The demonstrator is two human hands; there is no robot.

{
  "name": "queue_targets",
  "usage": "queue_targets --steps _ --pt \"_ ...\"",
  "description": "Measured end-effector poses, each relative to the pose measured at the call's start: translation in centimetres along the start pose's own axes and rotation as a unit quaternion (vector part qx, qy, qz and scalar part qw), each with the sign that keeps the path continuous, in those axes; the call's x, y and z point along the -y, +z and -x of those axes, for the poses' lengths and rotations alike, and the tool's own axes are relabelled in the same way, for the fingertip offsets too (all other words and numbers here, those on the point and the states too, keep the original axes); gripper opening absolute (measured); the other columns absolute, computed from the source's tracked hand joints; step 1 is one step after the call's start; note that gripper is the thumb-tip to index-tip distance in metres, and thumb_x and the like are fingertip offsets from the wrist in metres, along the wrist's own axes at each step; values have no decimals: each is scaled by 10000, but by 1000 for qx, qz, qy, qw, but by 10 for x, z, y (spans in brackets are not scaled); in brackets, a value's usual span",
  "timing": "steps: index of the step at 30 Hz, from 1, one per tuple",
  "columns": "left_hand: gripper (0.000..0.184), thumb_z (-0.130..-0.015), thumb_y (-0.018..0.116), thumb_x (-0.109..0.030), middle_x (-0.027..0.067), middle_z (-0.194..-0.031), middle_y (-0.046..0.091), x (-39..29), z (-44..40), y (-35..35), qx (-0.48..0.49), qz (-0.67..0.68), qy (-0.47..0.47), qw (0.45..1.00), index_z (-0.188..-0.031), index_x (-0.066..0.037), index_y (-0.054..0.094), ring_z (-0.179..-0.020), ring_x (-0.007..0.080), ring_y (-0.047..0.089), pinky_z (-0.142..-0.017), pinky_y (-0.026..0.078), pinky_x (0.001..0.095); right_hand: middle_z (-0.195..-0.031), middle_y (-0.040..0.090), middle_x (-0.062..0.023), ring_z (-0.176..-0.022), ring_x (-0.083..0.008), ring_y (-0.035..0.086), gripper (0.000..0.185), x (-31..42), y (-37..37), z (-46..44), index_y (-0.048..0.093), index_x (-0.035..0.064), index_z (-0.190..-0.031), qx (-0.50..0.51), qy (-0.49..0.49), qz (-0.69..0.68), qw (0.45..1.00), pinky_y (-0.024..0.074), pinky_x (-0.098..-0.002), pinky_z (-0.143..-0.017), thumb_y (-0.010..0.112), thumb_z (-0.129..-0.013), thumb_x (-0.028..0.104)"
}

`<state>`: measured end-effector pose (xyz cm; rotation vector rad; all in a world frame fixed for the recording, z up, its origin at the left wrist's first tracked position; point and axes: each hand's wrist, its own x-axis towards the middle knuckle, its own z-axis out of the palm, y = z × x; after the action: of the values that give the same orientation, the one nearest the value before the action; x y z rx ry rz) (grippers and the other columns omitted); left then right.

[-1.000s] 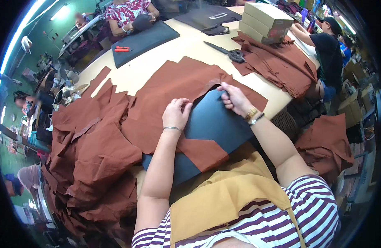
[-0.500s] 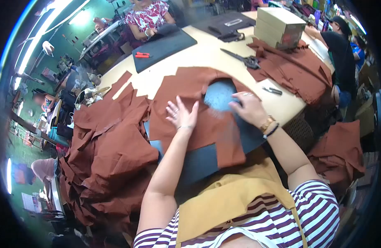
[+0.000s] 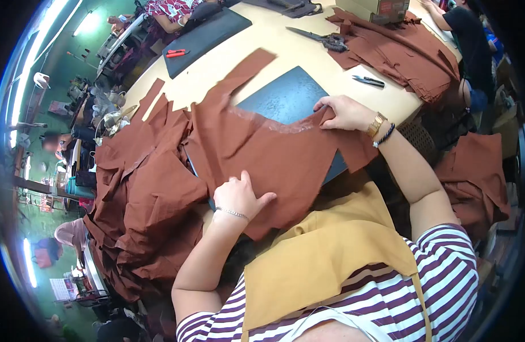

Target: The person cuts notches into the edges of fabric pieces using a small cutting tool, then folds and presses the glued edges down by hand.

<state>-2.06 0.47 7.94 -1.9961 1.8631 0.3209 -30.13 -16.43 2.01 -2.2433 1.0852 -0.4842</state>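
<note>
A cut piece of brown fabric lies in front of me, with a whitish smear along its curved edge and a strip reaching toward the upper right. My right hand pinches that edge between thumb and fingers at the right. Lower down, my left hand rests on the same piece, thumb and index finger spread, the other fingers partly hidden. Beneath the fabric is a dark blue-grey board, its surface speckled and partly covered.
Crumpled brown fabric is heaped at my left. On the pale table are large scissors, thread snips, a red-handled tool, another fabric stack and a cardboard box. Other people sit around the table.
The fabric piece has shifted toward me and turned, baring more of the board. My right hand now grips its edge. My left hand has moved down and the view has tilted downward.
</note>
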Motion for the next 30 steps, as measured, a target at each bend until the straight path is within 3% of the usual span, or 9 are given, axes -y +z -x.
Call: queue_targets --steps 2,5,12,16,18,21,22,23,30 --pt "837 -770 622 -687 193 -1107 637 -1 -3 -9 11 -2 46 999 -1275 -24 537 -1013 321 650 -834 510 454 -948 698 -176 -898 -298 679 367 14 -8 -5 633 3 -1068 66 12 -3 998 534 -364 -811 671 -719 111" --pt "578 -829 649 -532 98 -1154 653 -18 -59 4 -301 32 207 931 -1212 -102 595 -1095 270 595 -936 422 450 -882 697 -155 -816 -256 683 366 15 6 -15 627 21 -1067 89 -3 -17 996 537 -353 -753 625 -702 50" --pt "560 -729 769 -503 122 -1133 606 -59 -149 27 -386 211 325 837 -1089 -89 659 -1092 328 546 -960 422 448 -824 686 -124 -806 -280 685 423 30 -61 -23 602 71 -1099 105 4 156 982 533 -404 -714 678 -684 48" --pt "518 -688 772 -558 88 -998 635 -59 -139 29 -394 211 282 849 -903 -99 663 -989 274 577 -900 402 431 -966 659 -108 -952 -302 633 364 2 -110 -42 622 117 -1091 -154 -8 480 864 520 -404 -818 591 -753 -13" --pt "519 -667 773 -587 61 -892 648 -59 -130 23 -369 184 239 879 -824 -109 644 -907 252 594 -853 386 419 -974 653 -129 -939 -300 632 360 -4 -112 -57 612 97 -1104 -318 -151 416 839 521 -406 -819 589 -756 4" --pt "557 -647 774 -628 54 -753 632 -60 -129 23 -373 191 225 879 -815 -117 628 -805 251 603 -877 358 439 -1001 651 -185 -940 -311 633 353 21 -63 -55 644 61 -1087 -108 -148 191 964 515 -384 -836 568 -747 7" --pt "562 -645 773 -633 57 -750 633 -60 -129 22 -370 188 223 882 -821 -118 631 -799 251 604 -879 356 451 -999 662 -185 -946 -313 640 352 35 -45 -49 655 48 -1095 31 -83 134 987 513 -381 -849 560 -758 12" --pt "591 -627 772 -654 59 -759 638 -60 -131 24 -376 192 227 878 -851 -122 644 -815 249 613 -891 350 474 -982 673 -177 -939 -309 649 349 43 -30 -42 651 48 -1116 101 -132 97 981 512 -392 -854 579 -774 33" --pt "305 -841 664 -450 34 -916 654 -40 -140 25 -327 187 256 890 -936 -161 690 -970 250 613 -1045 270 641 -949 662 -137 -918 -315 635 191 17 12 -42 674 50 -1002 79 -153 85 981 504 -406 -837 630 -817 47"
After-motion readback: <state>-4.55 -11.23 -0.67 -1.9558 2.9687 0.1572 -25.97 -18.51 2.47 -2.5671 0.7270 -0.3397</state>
